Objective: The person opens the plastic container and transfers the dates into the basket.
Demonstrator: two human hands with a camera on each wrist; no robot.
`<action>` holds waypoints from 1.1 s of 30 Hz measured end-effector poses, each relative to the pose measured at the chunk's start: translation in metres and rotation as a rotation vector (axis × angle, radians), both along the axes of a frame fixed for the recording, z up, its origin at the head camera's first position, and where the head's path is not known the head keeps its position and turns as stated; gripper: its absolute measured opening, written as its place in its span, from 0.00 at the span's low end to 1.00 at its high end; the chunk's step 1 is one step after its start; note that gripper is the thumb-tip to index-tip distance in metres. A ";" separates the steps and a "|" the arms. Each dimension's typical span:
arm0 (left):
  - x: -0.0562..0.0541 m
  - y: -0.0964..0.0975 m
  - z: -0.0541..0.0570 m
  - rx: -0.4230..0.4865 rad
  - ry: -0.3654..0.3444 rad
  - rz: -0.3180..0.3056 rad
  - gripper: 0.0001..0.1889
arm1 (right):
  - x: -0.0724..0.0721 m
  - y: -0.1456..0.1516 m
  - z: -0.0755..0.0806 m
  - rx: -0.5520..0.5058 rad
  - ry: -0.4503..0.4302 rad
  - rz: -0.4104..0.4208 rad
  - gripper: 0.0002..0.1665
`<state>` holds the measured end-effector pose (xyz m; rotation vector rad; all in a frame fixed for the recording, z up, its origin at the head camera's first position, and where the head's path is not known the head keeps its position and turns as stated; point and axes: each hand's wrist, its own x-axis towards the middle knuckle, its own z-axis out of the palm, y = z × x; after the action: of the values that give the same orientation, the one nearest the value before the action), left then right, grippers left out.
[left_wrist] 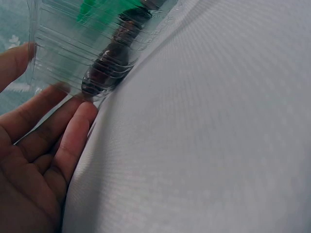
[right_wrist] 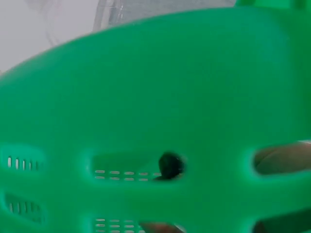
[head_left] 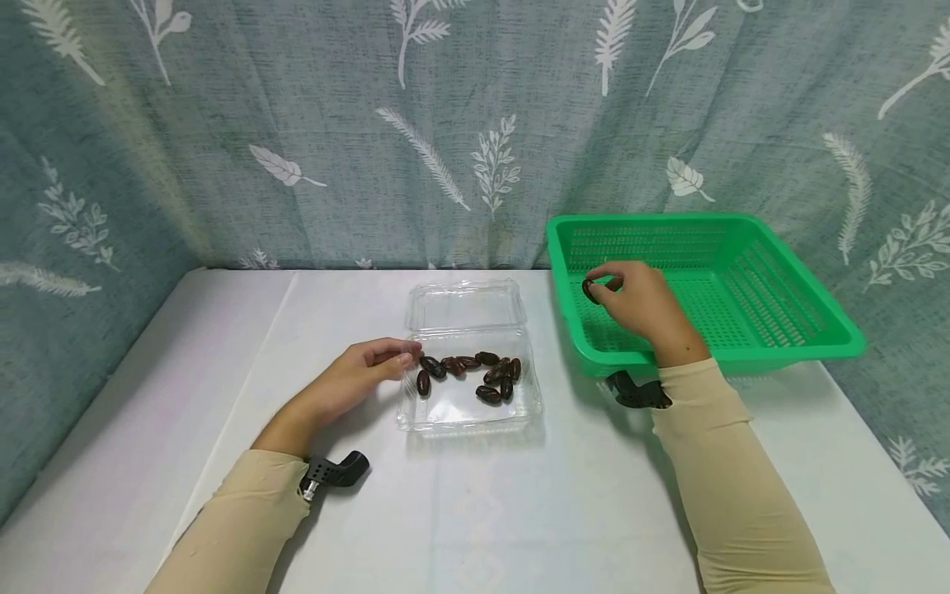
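Observation:
In the head view my left hand [head_left: 364, 371] rests its fingertips on the left side of a clear plastic clamshell box [head_left: 453, 417] with its lid raised. The left wrist view shows its fingers [left_wrist: 75, 136] fairly straight against the ribbed wall. Several dark brown dates [head_left: 490, 395] lie inside the box, in two loose groups. Over the green basket [head_left: 579, 330], my right hand [head_left: 638, 301] pinches one date [head_left: 591, 290] between thumb and fingers. Through the basket's slots in the right wrist view, a dark date [right_wrist: 171, 165] shows; most of that hand is hidden by the basket wall.
A white cloth covers the table [head_left: 475, 511]. Behind it hangs a grey-green curtain [head_left: 326, 107] with white leaf prints, close to the back of the basket. The box's transparent lid [head_left: 466, 305] leans back on the far side. A black band sits on each wrist.

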<state>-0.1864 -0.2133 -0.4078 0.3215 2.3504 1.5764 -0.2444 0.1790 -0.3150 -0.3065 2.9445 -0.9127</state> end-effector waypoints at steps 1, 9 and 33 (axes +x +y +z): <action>0.000 0.000 0.000 0.003 0.000 -0.001 0.24 | 0.000 0.000 -0.001 0.005 -0.007 0.007 0.18; 0.000 0.001 0.001 0.020 -0.006 0.001 0.23 | -0.004 0.001 -0.006 -0.002 -0.116 0.088 0.19; 0.000 0.000 -0.002 0.010 0.002 -0.008 0.24 | -0.004 0.000 -0.010 0.013 -0.214 0.150 0.17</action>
<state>-0.1866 -0.2137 -0.4093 0.3345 2.3411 1.5854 -0.2488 0.1794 -0.3249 -0.3957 2.6908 -0.8488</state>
